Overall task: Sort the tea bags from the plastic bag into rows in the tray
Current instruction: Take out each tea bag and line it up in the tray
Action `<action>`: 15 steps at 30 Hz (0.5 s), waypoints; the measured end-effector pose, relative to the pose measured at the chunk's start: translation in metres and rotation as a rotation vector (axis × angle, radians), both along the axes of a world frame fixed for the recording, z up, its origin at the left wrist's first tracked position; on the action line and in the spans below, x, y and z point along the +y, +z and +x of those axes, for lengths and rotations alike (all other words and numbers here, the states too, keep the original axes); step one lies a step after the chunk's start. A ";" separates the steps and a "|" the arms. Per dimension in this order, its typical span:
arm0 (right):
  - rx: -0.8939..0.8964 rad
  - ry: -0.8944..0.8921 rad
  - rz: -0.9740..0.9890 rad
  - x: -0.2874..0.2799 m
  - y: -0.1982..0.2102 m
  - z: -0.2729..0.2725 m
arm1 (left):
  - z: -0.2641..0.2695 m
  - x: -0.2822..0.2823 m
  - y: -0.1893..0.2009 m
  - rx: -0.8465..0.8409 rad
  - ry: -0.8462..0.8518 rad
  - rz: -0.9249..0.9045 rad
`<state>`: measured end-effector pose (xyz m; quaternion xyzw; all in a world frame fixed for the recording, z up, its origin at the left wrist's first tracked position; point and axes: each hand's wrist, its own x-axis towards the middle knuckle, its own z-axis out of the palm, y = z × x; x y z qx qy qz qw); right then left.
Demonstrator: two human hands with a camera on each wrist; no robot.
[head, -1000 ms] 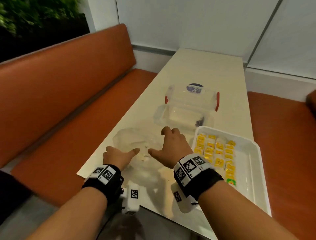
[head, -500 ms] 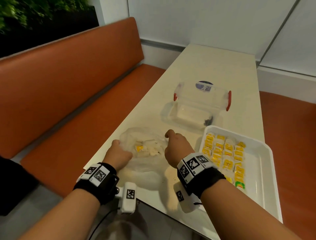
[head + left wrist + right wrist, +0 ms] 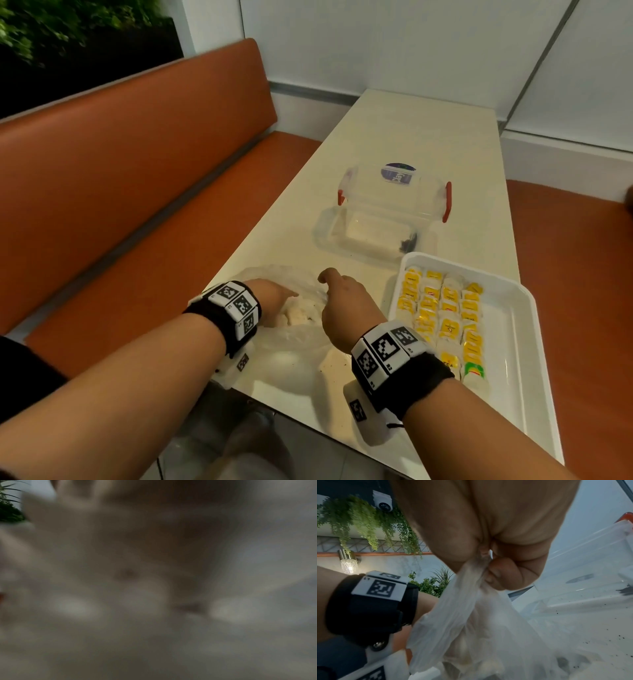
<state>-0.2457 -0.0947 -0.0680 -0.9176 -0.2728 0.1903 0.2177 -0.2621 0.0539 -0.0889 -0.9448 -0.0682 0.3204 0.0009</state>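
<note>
— Pinching a gathered fold of the plastic bag [image 3: 453, 615] between thumb and curled fingers [image 3: 503, 573], our right hand [image 3: 342, 301] has a tight grip on the film, lifted off the worktop [image 3: 411, 137]. The right wrist view shows the fold bunched right at the fingertips.

— And the left hand [image 3: 270, 294]?

— We see it pushed into the bag's mouth, its fingers hidden by the film. Whether that grip has anything in it, we cannot tell — the left wrist view is only a pale blur.

— Where are the tea bags?

— Two places. A pale clump of loose tea bags [image 3: 301, 313] lies inside the bag, between our two hands, near the front edge of the worktop. The sorted tea bags [image 3: 442, 315] lie in rows in the white tray [image 3: 513, 342], just to the right of our right hand; they fill the tray's left part, mostly yellow-labelled, with one green-labelled one at the near end.

— Anything else on the worktop?

— A clear plastic box [image 3: 394, 205] with red clips stands beyond the tray and the bag, apart from both, with its clear lid [image 3: 329, 233] under it. Dark specks dot the worktop near our right wrist. An orange bench seat [image 3: 120, 205] runs along the left side.
</note>
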 end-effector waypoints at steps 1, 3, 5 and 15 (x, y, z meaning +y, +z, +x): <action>0.001 -0.001 0.003 -0.001 0.000 0.000 | -0.001 -0.002 0.003 0.018 -0.021 -0.007; 0.004 0.002 0.008 -0.003 0.000 -0.001 | -0.001 -0.001 0.001 0.035 -0.048 -0.006; 0.006 0.009 0.009 -0.005 -0.001 -0.002 | -0.001 0.003 -0.007 0.030 -0.044 0.019; -0.004 0.040 0.027 -0.008 -0.001 -0.008 | -0.009 0.008 -0.010 -0.103 -0.023 0.008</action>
